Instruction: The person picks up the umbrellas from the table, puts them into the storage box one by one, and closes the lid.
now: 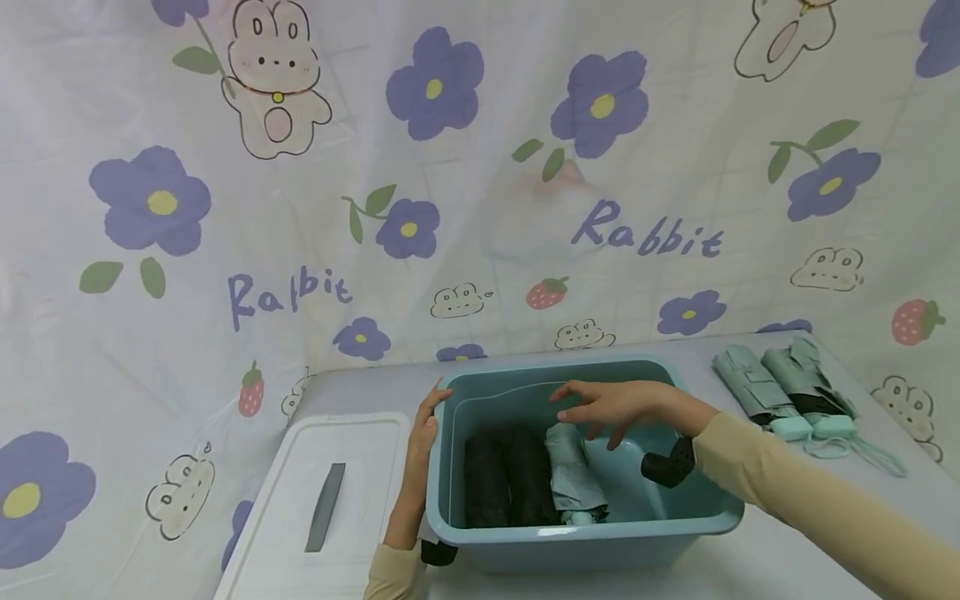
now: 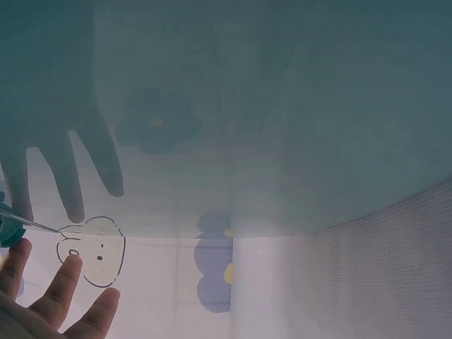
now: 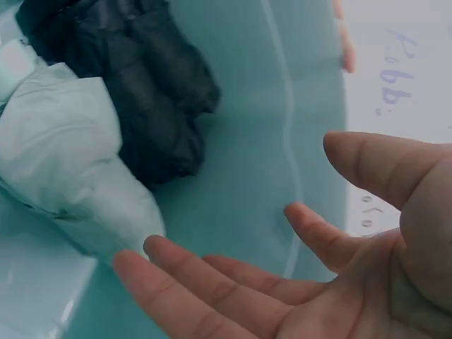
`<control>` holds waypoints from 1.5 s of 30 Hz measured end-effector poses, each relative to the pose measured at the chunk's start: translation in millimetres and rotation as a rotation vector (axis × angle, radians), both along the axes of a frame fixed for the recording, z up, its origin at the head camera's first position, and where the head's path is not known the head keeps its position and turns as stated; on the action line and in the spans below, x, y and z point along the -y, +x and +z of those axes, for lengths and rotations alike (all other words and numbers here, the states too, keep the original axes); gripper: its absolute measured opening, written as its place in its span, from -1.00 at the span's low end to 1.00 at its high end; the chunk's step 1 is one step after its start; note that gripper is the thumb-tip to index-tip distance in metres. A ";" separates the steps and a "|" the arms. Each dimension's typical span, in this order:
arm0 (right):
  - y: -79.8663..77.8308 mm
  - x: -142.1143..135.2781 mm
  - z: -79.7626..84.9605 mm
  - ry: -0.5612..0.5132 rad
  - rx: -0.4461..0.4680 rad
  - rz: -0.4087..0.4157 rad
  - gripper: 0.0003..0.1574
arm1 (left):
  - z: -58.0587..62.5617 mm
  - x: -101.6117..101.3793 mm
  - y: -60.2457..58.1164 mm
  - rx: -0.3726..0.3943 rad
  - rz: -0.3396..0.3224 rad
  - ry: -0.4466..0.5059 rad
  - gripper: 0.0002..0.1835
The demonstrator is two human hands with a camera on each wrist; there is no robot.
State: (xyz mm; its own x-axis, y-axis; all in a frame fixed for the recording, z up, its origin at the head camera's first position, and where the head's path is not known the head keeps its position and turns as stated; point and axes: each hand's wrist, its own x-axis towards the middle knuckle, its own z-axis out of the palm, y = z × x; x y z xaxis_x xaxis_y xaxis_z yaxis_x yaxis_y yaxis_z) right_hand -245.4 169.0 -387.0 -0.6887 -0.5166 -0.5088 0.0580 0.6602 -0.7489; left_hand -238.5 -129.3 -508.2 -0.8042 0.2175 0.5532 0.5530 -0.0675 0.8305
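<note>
A blue-green plastic bin [image 1: 592, 537] holds two black folded umbrellas [image 1: 486, 479] and, to their right, a pale green folded umbrella [image 1: 573, 471]. My right hand [image 1: 618, 406] hovers over the inside of the bin with fingers spread and nothing in them. In the right wrist view its fingertips [image 3: 134, 265] overlap the far end of the pale green umbrella [image 3: 63, 134]. My left hand [image 1: 424, 421] rests against the bin's left side at the rear corner. Its fingers [image 2: 63, 282] look fairly straight and spread beside the outer wall [image 2: 318, 127].
Two more pale green folded umbrellas [image 1: 753, 383] with wrist straps lie on the table to the right of the bin. A white lid [image 1: 277, 492] with a grey handle [image 1: 326, 507] lies on the left. Behind the table hangs a rabbit-and-flower print curtain [image 1: 487, 183].
</note>
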 end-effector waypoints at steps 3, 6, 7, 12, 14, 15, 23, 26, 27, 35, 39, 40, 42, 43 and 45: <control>0.5 -5.6 9.3 -0.013 -0.020 0.016 -0.34 | 4.6 -0.1 0.8 -0.017 0.003 -0.010 -0.55; 0.9 -10.6 16.2 -0.022 -0.031 0.023 -0.36 | 13.9 -1.2 3.9 -0.032 0.005 -0.007 -0.56; 1.3 -12.4 18.1 -0.028 -0.032 0.026 -0.34 | 17.3 -1.5 5.7 -0.030 0.005 -0.009 -0.56; 5.1 -21.8 25.7 -0.041 -0.052 0.020 -0.30 | 26.9 -2.2 14.7 -0.005 -0.004 -0.021 -0.56; 6.8 -25.4 28.6 -0.049 -0.064 0.020 -0.31 | 26.5 -2.0 15.0 0.002 -0.003 -0.022 -0.56; 7.5 -27.0 30.1 -0.056 -0.072 0.026 -0.30 | 25.7 -1.6 15.8 0.020 -0.013 -0.018 -0.55; 10.0 -39.0 40.1 -0.100 -0.154 0.032 -0.26 | 28.7 -2.6 17.4 0.029 -0.017 -0.019 -0.55; 10.5 -42.4 44.1 -0.097 -0.213 0.031 -0.24 | 30.1 -3.1 18.9 0.037 -0.014 -0.019 -0.54; 10.8 -43.6 45.4 -0.095 -0.233 0.029 -0.24 | 29.4 -3.0 18.7 0.034 -0.017 -0.014 -0.54; 11.0 -53.6 48.6 -0.102 -0.341 0.000 -0.25 | 6.7 1.2 4.5 0.009 -0.006 -0.007 -0.53; 12.8 -59.0 49.3 -0.144 -0.379 -0.002 -0.28 | 1.7 2.3 1.5 0.021 0.003 -0.011 -0.53; 13.6 -60.1 49.8 -0.153 -0.390 -0.004 -0.29 | 1.3 2.5 1.2 0.025 0.004 -0.012 -0.53; 15.5 -62.4 51.3 -0.163 -0.418 -0.015 -0.31 | 1.0 2.6 0.8 0.031 0.005 -0.015 -0.53; 16.7 -63.3 52.5 -0.165 -0.433 -0.024 -0.32 | 1.0 2.5 0.9 0.034 0.004 -0.015 -0.54; 18.9 -65.3 54.6 -0.164 -0.472 -0.042 -0.34 | 0.8 2.3 1.0 0.036 0.006 -0.021 -0.54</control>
